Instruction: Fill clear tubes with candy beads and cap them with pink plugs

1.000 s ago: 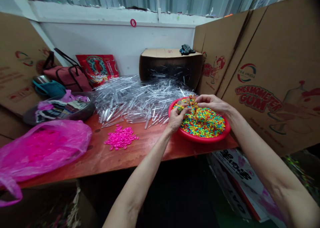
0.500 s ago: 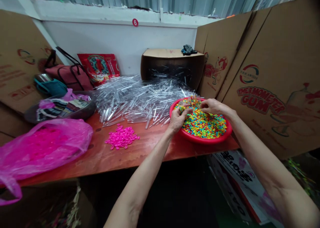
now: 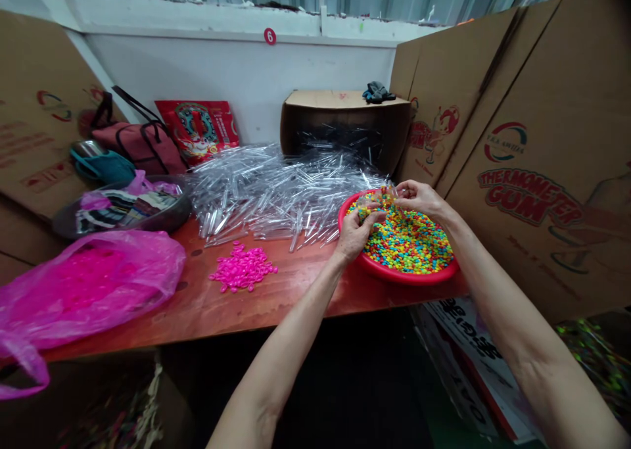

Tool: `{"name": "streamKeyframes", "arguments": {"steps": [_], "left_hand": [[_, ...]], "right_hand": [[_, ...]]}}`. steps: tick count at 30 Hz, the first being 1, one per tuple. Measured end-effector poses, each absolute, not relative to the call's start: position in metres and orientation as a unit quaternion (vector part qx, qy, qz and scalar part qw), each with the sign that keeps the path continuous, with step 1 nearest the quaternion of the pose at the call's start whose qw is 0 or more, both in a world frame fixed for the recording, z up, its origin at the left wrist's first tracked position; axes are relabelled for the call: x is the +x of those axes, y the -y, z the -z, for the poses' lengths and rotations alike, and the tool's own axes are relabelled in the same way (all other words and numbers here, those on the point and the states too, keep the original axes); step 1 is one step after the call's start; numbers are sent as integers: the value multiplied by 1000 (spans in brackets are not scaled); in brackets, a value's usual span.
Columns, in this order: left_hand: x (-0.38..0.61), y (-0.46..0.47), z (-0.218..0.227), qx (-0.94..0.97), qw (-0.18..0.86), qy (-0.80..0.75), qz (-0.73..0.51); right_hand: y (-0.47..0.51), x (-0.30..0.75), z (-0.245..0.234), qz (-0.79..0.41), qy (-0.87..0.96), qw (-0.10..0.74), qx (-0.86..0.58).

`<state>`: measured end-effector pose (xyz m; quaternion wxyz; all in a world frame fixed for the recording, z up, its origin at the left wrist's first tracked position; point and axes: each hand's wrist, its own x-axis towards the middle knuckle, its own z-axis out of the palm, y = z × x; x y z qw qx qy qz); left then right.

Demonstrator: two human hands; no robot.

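A red plastic basin (image 3: 415,279) heaped with small multicoloured candies (image 3: 415,245) stands on the right of the table. Over its far left part, my left hand (image 3: 355,234) curls round a few clear plastic tubes (image 3: 378,199), with candies showing in and around them. From the right, my right hand (image 3: 421,198) grips the same bunch with bent fingers. How many tubes there are is too blurred to tell. Left of the basin lies a big pile of clear tubes (image 3: 256,186). Nearer the front sits a small heap of pink caps (image 3: 243,267).
A pink plastic bag (image 3: 142,258) with pink pieces lies at the table's left. Behind it stand a grey bowl (image 3: 170,220), a teal cup holder (image 3: 106,166) and a reddish bag (image 3: 148,143). Tall cardboard boxes (image 3: 537,127) wall the right side; an open carton (image 3: 315,100) backs the tubes.
My right hand has lifted slightly and its fingers have shifted on the clear tubes. My left hand stays nearly in place. The whole view has shifted a little.
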<state>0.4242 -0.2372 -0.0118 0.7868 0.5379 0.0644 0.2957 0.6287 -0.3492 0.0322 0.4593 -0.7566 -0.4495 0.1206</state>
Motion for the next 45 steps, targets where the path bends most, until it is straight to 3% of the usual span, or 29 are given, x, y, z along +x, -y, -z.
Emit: {"name": "streamKeyframes", "arguments": {"steps": [16,23,28,31,35,40,45], "left_hand": [[426,236,16,552,771,-54,-311],[428,234,19,555,767,-54,-318],[427,234,18,553,769,-51,-317],[427,234,18,549,770,-53,-320],[427,234,17,547,773,-56,-315],[426,234,16,542,780,-61,-309],[429,232,19,547,774,-64,-313]], "right_hand": [[358,609,-18,-248,406,509,-718],[353,620,0,-193,468,407,-760],[351,626,7,-40,537,252,-804],[349,621,11,18,548,202,-811],[345,609,5,3,568,225,-791],[353,607,-41,-1,563,274,-780],[368,613,-61,-107,566,105,-811]]}}
